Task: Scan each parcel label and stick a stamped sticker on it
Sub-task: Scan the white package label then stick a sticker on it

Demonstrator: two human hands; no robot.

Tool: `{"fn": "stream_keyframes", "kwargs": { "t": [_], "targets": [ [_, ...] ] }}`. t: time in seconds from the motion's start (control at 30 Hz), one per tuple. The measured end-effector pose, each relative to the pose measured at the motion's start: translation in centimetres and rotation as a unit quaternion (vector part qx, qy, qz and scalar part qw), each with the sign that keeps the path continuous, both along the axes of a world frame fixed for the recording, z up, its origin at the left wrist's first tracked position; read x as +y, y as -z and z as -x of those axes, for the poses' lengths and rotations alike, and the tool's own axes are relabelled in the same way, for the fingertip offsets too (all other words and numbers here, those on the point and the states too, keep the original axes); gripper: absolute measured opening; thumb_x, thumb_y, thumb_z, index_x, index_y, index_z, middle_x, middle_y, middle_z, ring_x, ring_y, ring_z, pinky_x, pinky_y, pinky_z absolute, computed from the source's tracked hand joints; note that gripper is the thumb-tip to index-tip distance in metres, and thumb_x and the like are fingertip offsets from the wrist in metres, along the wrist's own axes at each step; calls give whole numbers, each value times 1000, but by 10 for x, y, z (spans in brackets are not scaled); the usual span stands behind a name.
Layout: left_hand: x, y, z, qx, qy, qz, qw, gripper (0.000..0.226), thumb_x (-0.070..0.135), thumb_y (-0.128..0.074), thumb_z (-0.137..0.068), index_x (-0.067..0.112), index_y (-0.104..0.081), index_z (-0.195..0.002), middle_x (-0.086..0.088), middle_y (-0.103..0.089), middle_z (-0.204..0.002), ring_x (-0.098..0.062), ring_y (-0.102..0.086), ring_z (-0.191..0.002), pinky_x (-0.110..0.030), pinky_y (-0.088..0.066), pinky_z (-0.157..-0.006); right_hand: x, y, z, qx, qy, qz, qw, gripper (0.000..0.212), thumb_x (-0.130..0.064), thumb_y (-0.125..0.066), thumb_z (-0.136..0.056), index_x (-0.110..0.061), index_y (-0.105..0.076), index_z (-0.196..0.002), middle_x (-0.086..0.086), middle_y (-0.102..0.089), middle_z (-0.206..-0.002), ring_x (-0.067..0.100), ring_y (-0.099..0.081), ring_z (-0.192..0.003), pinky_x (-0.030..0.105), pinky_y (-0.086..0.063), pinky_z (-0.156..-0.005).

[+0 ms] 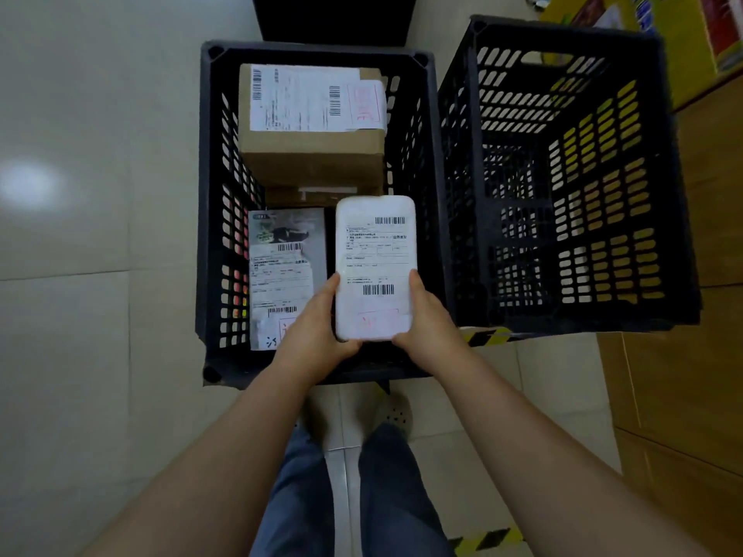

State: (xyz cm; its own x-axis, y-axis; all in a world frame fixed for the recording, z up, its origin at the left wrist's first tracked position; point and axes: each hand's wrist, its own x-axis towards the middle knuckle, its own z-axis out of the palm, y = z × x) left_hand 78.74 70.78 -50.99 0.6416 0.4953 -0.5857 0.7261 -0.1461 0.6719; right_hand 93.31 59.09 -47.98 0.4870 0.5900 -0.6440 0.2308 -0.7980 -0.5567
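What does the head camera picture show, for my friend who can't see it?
Two hands, left hand and right hand, hold a white parcel with barcode labels over a black crate. In the crate sit a cardboard box and a grey parcel. Another black crate, seemingly empty, stands to the right.

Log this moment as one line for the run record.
hands: left hand and right hand grip white parcel | position: above left crate | label: up | right crate: empty

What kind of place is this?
Probably a parcel sorting or courier room: black crates on a tiled floor, labelled parcels such as a box, and a white parcel held in both hands.
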Motion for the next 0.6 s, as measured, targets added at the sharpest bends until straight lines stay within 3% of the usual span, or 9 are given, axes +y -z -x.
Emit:
{"fn": "stream_keyframes", "kwargs": {
  "t": [0.2, 0.33, 0.47, 0.6],
  "targets": [
    [-2, 10, 1, 6, 12, -30, 999, 111, 51, -74, -59, 46, -9, -149, 13, -46, -145, -10, -53, -126, -44, -51, -98, -1, 8, -1, -10, -10, 15, 1000, 98, -39, -63, -87, -31, 5, -157, 7, -45, -138, 19, -53, -110, 34, -48, -94],
    [-1, 2, 1, 9, 25, -37, 999, 107, 51, -76, -59, 49, -16, -148, 14, -52, -137, -9, -55, -121, -44, -54, -93, 0, -2, 2, -18, 0, 39, 999, 105, -36, -69, -84, -33, 7, -156, 10, -37, -142, 23, -51, -117, 35, -44, -100],
    [6, -39, 7, 26, 65, -99, 993, 96, 46, -74, -79, 30, -16, -154, 2, -36, -151, -18, -38, -136, -40, -38, -111, -5, -37, 5, -30, -9, 45, 998, 93, -23, -68, -88, -27, -7, -157, 6, -31, -151, 20, -43, -129, 25, -37, -96],
    [26, -108, 16, 12, 99, -169, 981, 80, 53, -62, -89, 26, -24, -154, 5, -28, -158, -16, -27, -145, -37, -26, -118, -4, -104, 3, -53, -33, -12, 998, 77, -37, -65, -93, -25, -22, -156, -2, -29, -155, 16, -38, -136, 30, -35, -106]
  ]
}}
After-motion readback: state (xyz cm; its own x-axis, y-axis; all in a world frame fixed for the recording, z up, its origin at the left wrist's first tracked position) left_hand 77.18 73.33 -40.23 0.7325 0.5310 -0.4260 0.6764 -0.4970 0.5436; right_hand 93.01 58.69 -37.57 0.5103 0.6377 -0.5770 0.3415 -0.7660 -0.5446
